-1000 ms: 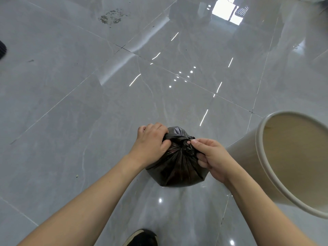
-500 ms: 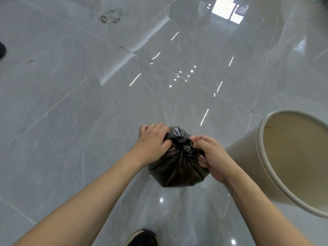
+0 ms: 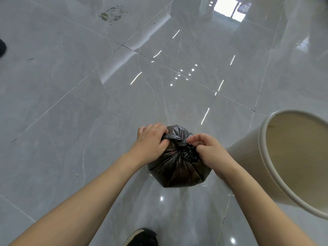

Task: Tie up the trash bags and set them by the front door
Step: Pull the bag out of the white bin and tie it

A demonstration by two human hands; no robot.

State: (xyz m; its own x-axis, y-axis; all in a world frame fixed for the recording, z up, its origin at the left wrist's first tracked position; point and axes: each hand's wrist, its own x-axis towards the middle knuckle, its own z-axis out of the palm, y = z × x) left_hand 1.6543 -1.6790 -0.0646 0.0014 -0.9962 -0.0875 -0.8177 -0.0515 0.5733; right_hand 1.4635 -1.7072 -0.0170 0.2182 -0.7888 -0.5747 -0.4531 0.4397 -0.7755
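A small black trash bag (image 3: 179, 167) hangs just above the glossy grey floor, its top gathered into a twisted knot. My left hand (image 3: 152, 142) grips one bunched end of the bag's top on the left side. My right hand (image 3: 208, 150) pinches the other end at the knot with curled fingers. The knot itself is partly hidden between my fingers.
An empty cream-coloured bin (image 3: 291, 158) stands tilted at the right, close to my right forearm. A patch of dirt (image 3: 111, 14) lies on the tiles far left. My dark shoe (image 3: 142, 237) shows at the bottom. A dark object (image 3: 2, 47) pokes in at the left edge.
My right hand's fingers have curled in and shifted over the knot, pulling the bag's end. The left hand keeps its grip and the bag stays in place.
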